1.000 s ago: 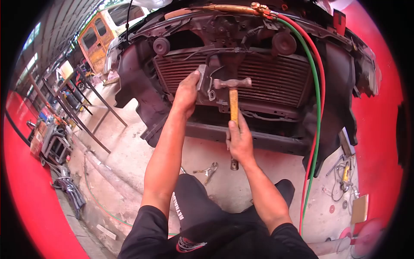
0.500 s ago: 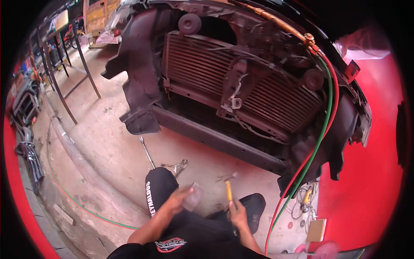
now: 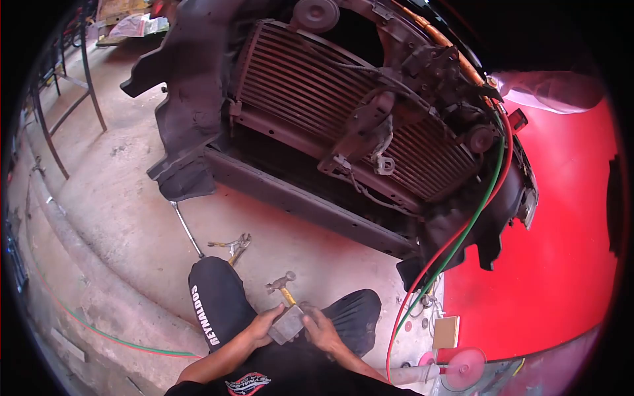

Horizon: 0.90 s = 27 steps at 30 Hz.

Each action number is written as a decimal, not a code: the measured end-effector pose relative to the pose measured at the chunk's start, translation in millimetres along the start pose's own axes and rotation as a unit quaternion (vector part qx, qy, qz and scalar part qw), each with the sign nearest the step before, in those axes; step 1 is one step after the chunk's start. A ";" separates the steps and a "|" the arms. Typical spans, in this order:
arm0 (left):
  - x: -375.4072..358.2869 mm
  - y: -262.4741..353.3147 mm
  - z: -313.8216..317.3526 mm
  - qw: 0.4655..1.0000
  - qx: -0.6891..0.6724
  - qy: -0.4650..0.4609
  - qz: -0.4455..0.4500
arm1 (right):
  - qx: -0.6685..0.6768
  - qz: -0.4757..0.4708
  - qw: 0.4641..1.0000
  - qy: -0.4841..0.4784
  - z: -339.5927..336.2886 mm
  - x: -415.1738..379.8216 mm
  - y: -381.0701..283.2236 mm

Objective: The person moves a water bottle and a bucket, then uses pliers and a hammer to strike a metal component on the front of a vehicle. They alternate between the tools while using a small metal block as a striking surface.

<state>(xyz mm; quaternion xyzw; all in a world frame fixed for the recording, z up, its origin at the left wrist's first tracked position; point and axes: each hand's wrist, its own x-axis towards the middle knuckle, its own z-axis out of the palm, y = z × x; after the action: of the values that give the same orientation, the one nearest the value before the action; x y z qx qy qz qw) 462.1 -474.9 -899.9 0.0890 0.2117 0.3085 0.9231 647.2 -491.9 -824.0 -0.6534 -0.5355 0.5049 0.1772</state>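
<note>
Both hands are now lying together over the lap, lower than half a second ago. Left hand [image 3: 264, 325] is curling its fingers around a grey metal block [image 3: 288, 323], while right hand [image 3: 319, 328] is gripping the hammer [image 3: 284, 287], its head pointing toward the concrete floor [image 3: 132, 218] below the radiator [image 3: 343, 105].
</note>
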 end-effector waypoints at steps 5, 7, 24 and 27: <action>-7.8 14.8 -7.4 1.000 -0.009 0.017 0.015 | 0.177 0.042 0.982 0.048 -4.5 -1.2 -7.0; -4.2 21.2 -13.8 0.998 -0.001 0.019 0.056 | 0.221 0.031 0.973 0.063 -16.5 -1.9 -11.1; 46.9 243.9 277.0 0.815 0.252 0.049 0.520 | 0.351 -0.363 0.845 0.177 -125.7 42.9 -157.3; 61.3 249.1 305.6 0.784 0.282 0.052 0.551 | 0.351 -0.383 0.835 0.179 -127.7 54.2 -171.6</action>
<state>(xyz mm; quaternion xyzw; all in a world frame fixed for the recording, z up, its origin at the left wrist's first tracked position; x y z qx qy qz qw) 510.0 -250.2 -573.6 0.4307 0.2520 0.6951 0.5175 661.8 -342.4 -662.4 -0.3686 -0.4892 0.4248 0.6666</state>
